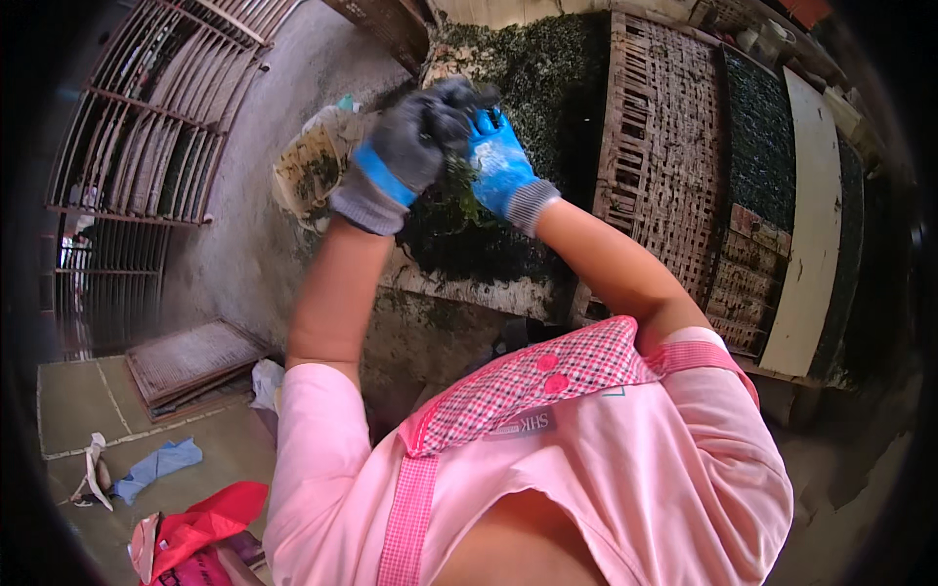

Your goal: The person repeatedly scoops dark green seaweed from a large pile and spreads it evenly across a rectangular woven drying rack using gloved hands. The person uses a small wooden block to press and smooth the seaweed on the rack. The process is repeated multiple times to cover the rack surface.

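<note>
My left hand (414,139), in a dark grey glove with a blue band, is raised over the heap and blurred by motion. Against it is my right hand (500,157), in a blue glove with a pale smear on its back. Both hands have curled fingers around a clump of green leafy strands (460,183), which hangs down between them. What lies inside the fingers is mostly hidden. Beneath and beyond them a heap of dark, fine leafy matter (557,80) covers a pale work surface (506,297).
Left of the heap stands a pale container (311,165) with green scraps. A woven bamboo rack (659,139), dark leaf-covered panels (758,132) and a pale board (802,234) lie to the right. Stacked trays (198,366), cloths (157,469) and a red bag (212,531) are at lower left.
</note>
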{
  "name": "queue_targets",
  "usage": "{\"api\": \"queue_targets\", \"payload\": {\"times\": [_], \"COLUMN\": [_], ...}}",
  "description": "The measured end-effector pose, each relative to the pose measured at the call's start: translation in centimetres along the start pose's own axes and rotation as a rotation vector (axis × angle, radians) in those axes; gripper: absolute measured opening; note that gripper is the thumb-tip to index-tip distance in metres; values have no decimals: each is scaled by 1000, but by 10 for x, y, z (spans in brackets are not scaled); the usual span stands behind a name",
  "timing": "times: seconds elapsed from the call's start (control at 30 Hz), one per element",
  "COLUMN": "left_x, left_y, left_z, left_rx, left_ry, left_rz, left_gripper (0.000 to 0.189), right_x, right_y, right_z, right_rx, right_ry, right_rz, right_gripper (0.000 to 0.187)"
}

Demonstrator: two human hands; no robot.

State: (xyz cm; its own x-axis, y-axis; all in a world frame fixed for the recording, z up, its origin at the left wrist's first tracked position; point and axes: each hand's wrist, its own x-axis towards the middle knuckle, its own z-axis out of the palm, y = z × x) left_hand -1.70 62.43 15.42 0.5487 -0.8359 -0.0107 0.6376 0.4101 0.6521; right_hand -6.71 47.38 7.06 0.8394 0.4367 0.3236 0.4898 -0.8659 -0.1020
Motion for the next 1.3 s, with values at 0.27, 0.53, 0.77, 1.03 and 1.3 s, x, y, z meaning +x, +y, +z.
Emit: {"api": "queue_targets", "payload": {"times": [0.27,0.53,0.77,1.03,1.3], "left_x": [11,16,6,34,103], "left_y": [86,87,120,-57,-279], "left_z": [57,50,73,96,128], "left_rx": [825,159,180,536,756], "left_ry": [338,-51,155,88,-144], "left_rz": [328,-84,22,-2,-160], "left_gripper": [35,34,46,51,33], "right_x": [-88,45,-124,-118,-310], "right_y": [19,6,51,88,196], "right_z": [97,-12,106,-80,-46], "right_rx": [127,30,399,1645,2464], "right_ry": [-322,229,-710,-163,496], "right_rz": [197,68,541,99,301], "right_gripper": [60,59,54,56,77]}}
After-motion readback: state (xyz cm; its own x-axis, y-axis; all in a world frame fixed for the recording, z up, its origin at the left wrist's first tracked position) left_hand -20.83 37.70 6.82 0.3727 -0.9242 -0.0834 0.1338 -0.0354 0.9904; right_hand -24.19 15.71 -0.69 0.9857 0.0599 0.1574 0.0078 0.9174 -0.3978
